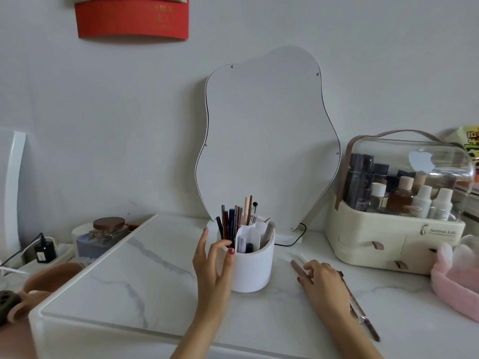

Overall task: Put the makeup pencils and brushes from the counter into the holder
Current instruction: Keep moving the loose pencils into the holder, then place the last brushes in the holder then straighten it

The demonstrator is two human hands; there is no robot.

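A white round holder (pixel 255 270) stands mid-counter, with several pencils and brushes upright in its back compartments. My left hand (pixel 212 265) wraps the holder's left side, thumb on the rim and fingers spread. My right hand (pixel 324 281) lies flat on the counter to the right of the holder, its fingertips on a brown pencil (pixel 298 268) beside a pale stick (pixel 303 257). More thin brown pencils (pixel 363 316) lie under and behind the right wrist, running toward the front edge.
A wavy-edged mirror (pixel 267 141) leans on the wall behind the holder. A cream cosmetics case (pixel 394 237) with a clear dome stands at the right, a pink fluffy headband (pixel 456 281) in front of it. At the left, off the counter, are a jar (pixel 108 229) and a charger (pixel 45 250).
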